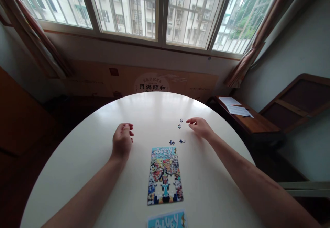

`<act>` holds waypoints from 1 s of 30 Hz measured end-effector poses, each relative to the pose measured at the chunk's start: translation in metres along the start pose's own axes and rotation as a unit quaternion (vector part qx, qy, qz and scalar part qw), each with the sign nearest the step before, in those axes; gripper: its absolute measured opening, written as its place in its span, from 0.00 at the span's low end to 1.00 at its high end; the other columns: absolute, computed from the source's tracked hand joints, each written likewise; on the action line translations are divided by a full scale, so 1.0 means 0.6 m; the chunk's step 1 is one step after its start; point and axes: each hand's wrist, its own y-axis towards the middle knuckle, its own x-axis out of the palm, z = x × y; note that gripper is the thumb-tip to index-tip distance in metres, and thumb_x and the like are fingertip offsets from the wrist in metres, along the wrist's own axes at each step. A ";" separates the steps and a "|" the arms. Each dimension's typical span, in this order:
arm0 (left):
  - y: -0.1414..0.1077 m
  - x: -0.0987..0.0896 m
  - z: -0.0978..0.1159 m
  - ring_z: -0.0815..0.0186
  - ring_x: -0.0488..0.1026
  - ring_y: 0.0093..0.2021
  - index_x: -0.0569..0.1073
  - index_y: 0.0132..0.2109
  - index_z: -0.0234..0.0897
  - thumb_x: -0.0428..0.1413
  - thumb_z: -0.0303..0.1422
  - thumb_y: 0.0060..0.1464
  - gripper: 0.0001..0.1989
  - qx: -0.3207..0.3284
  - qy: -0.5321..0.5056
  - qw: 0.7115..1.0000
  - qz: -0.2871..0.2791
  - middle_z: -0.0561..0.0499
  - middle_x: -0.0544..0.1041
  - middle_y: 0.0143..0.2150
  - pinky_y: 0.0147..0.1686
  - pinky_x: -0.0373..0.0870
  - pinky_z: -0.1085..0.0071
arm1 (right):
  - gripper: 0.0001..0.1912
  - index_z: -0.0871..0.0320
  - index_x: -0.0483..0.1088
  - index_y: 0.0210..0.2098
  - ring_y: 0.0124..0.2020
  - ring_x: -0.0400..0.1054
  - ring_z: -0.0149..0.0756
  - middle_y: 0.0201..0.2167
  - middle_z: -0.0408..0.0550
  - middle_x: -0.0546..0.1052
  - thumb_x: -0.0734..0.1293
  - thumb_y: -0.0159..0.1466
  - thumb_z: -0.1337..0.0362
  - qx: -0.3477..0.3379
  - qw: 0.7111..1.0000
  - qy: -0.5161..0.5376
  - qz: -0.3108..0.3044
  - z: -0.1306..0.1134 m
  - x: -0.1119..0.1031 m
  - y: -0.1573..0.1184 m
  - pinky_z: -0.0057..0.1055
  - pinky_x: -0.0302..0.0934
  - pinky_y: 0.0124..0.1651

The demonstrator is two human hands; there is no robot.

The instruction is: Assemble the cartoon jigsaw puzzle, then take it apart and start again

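Piece selection is judged underway. Gapped Bluey jigsaw (pixel 164 163) placed on desk (pixel 85 159); four loose pieces (pixel 172 142) beyond. Right hand (pixel 201 127) unclosed beside them, left hand (pixel 122 140) curled, contents undetermined. Fingertip pinch called for.

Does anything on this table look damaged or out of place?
Only the puzzle looks odd: its lower half has pale, piece-shaped gaps, while four loose pieces lie on the white table beyond its top edge, two of them near the right hand. Nothing looks spilled or clearly damaged.
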 end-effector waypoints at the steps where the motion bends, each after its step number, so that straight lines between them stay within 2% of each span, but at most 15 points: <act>1: 0.000 0.000 0.000 0.68 0.65 0.28 0.71 0.35 0.37 0.51 0.42 0.51 0.13 0.001 -0.001 1.000 0.000 0.50 0.70 0.34 0.17 0.59 0.78 | 0.15 0.56 0.81 0.40 0.35 0.69 0.34 0.37 0.48 0.79 0.67 0.55 0.68 -0.027 0.999 -0.036 -0.012 -0.006 0.007 0.002 0.30 0.62 0.44; 3: -0.001 0.000 -0.001 0.68 0.65 0.28 0.71 0.34 0.37 0.51 0.42 0.51 0.12 0.001 -0.004 1.000 -0.001 0.50 0.70 0.33 0.17 0.58 0.78 | 0.18 0.53 0.81 0.43 0.37 0.69 0.35 0.41 0.48 0.78 0.67 0.56 0.71 -0.075 0.992 -0.101 -0.034 -0.017 0.018 0.007 0.31 0.61 0.47; 6: -0.002 0.001 -0.002 0.68 0.64 0.27 0.71 0.34 0.37 0.52 0.41 0.51 0.11 0.001 -0.005 1.000 -0.002 0.50 0.70 0.33 0.17 0.58 0.78 | 0.22 0.48 0.80 0.46 0.41 0.71 0.37 0.45 0.48 0.78 0.67 0.57 0.74 -0.134 0.973 -0.176 -0.073 -0.034 0.021 0.014 0.30 0.61 0.46; 11: -0.003 0.006 -0.008 0.68 0.65 0.27 0.70 0.35 0.38 0.51 0.40 0.53 0.10 0.027 0.002 1.000 -0.016 0.51 0.70 0.33 0.17 0.57 0.76 | 0.13 0.46 0.82 0.37 0.45 0.70 0.40 0.42 0.45 0.78 0.71 0.57 0.71 -0.193 0.938 -0.254 -0.136 -0.048 0.001 0.028 0.31 0.60 0.44; 16: -0.003 0.013 -0.014 0.69 0.65 0.26 0.69 0.34 0.38 0.50 0.38 0.56 0.09 0.052 0.010 0.998 -0.036 0.50 0.71 0.34 0.19 0.58 0.75 | 0.09 0.50 0.81 0.34 0.44 0.67 0.41 0.39 0.46 0.78 0.71 0.57 0.69 -0.204 0.916 -0.310 -0.155 -0.048 -0.004 0.042 0.31 0.57 0.42; 21: -0.008 0.016 -0.011 0.68 0.66 0.27 0.69 0.35 0.39 0.49 0.37 0.58 0.09 0.081 0.030 0.995 -0.056 0.51 0.71 0.34 0.21 0.59 0.74 | 0.08 0.53 0.80 0.34 0.36 0.66 0.36 0.36 0.47 0.77 0.71 0.55 0.68 -0.203 0.901 -0.345 -0.166 -0.055 -0.004 0.040 0.31 0.54 0.37; 27: -0.014 0.021 -0.007 0.68 0.66 0.27 0.69 0.34 0.39 0.48 0.35 0.60 0.09 0.108 0.039 0.991 -0.073 0.51 0.71 0.32 0.23 0.61 0.73 | 0.03 0.56 0.78 0.28 0.33 0.66 0.36 0.31 0.47 0.76 0.73 0.52 0.67 -0.182 0.901 -0.357 -0.166 -0.067 -0.006 0.034 0.33 0.55 0.39; 30: -0.018 0.022 0.000 0.67 0.65 0.27 0.70 0.34 0.39 0.49 0.35 0.61 0.09 0.117 0.046 0.989 -0.079 0.51 0.70 0.30 0.23 0.60 0.73 | 0.03 0.57 0.77 0.29 0.33 0.67 0.35 0.30 0.45 0.76 0.72 0.52 0.66 -0.185 0.905 -0.350 -0.156 -0.074 -0.009 0.022 0.33 0.57 0.39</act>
